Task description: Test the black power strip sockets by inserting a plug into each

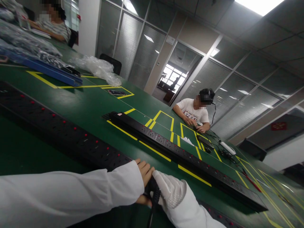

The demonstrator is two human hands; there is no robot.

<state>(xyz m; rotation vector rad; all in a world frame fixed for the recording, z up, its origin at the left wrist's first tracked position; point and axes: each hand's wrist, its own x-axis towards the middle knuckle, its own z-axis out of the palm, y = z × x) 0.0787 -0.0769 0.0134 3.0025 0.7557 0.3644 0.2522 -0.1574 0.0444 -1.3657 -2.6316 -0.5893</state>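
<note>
At the far left of the green bench (95, 104), between 10 and 11 o'clock from the left hand, lies a blue rail (52, 69). The near power strip (71, 129), black with red dots along it, slants down from 10 o'clock and passes behind the left sleeve (118, 182). Clear plastic wrap (97, 68) and a phone (117, 92) lie toward 11 o'clock. The bare left hand (144, 172) is closed around a black plug (150, 187), fingers over its top; the plug sits at 5 o'clock from the knuckles, and whether it joins the strip cannot be told. A ribbed black cord (155, 202) hangs from it toward 6 o'clock. Right beside, the gloved right hand (169, 188) is bent with the plug at its 9 o'clock; its fingertips are hidden, so its grip cannot be told. Beyond both hands, around 12 o'clock from the right one, stretches the far power strip (175, 147). Past that sits a person (192, 112) in a white T-shirt, and a white socket block (228, 148) lies at 2 o'clock.
</note>
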